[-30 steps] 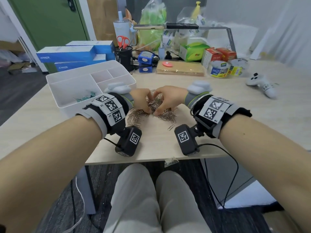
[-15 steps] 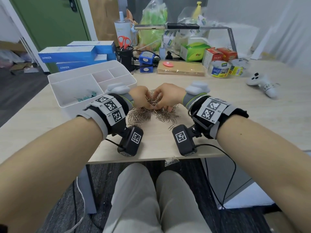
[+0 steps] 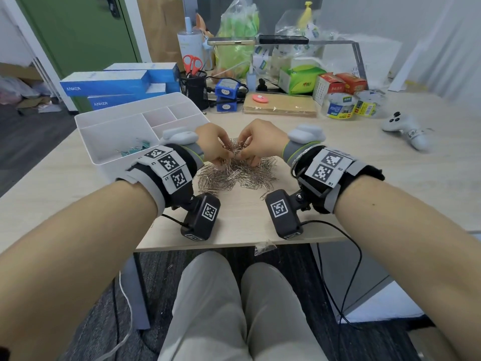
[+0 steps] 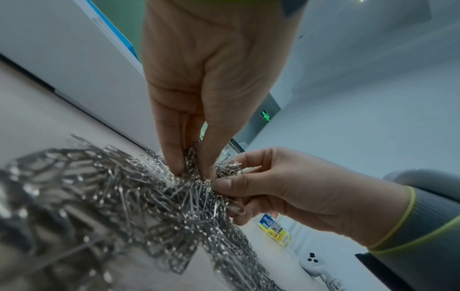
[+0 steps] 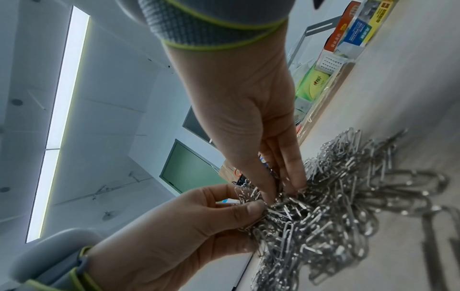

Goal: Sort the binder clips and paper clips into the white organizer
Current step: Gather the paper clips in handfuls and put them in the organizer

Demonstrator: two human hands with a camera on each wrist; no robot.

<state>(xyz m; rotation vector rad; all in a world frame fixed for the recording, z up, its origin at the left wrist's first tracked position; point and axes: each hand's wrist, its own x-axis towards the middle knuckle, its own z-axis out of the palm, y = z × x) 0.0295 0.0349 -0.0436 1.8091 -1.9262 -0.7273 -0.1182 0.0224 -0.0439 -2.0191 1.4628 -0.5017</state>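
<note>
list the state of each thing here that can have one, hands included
left hand: pinching a clump of paper clips
right hand: pinching the same clump
paper clips: loose tangled heap on the table
white organizer: open-topped, teal binder clips in its big compartment

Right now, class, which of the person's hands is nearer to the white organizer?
Left. The left hand works the paper clip pile right beside the white organizer; the right hand is across the pile, farther away.

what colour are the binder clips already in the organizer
Teal green; the binder clips lie in the white organizer's large compartment, clearest in the head view.
</note>
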